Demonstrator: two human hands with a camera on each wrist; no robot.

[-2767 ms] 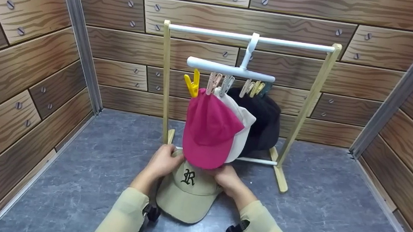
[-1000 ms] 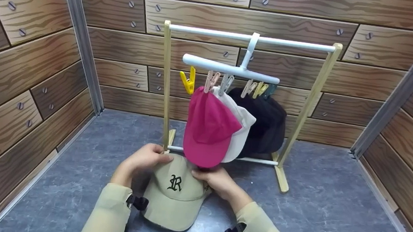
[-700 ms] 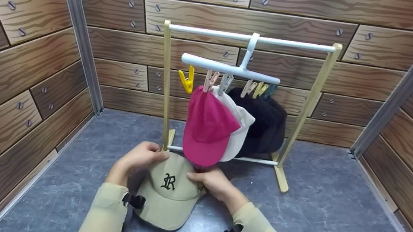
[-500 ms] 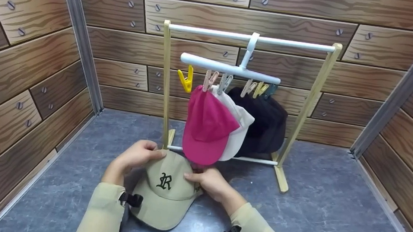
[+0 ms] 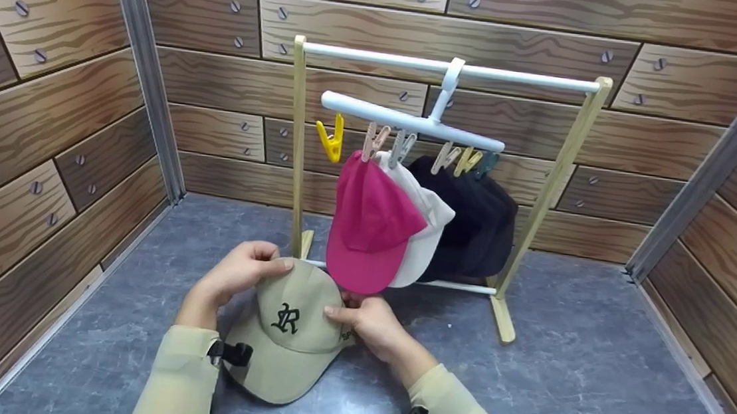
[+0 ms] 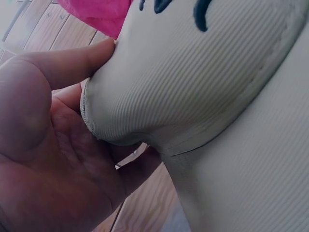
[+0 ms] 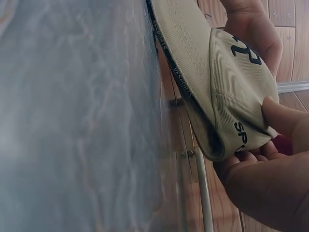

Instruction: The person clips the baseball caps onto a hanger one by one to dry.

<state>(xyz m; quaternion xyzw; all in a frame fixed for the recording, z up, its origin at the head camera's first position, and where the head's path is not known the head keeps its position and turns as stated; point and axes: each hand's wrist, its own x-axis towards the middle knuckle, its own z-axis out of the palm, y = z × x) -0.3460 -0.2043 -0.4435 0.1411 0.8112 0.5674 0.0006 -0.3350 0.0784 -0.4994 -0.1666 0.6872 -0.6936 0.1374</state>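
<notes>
A khaki baseball cap (image 5: 299,308) with a dark embroidered letter is held between both hands, tilted, brim toward the person. My left hand (image 5: 236,275) pinches its upper left side, thumb on the outside, as the left wrist view shows with the ribbed cloth (image 6: 159,87). My right hand (image 5: 378,328) grips the right side, thumb on the crown and fingers underneath; in the right wrist view dark lettering shows on the cap's side (image 7: 241,96). Just behind hang a pink cap (image 5: 369,234), a white cap (image 5: 429,232) and black headwear (image 5: 474,223), all clipped up.
A white hanger (image 5: 409,120) hangs tilted from the rack's top bar (image 5: 368,57). Several clothespins hang from it; the yellow one (image 5: 331,140) at the left end holds nothing. Wooden posts (image 5: 297,147) flank the caps. Wood-patterned walls surround the grey floor (image 5: 569,358).
Both hands have moved the khaki cap leftward and slightly up, out from under the pink cap, turning its brim to the left. The hanger has tilted a little more, left end up.
</notes>
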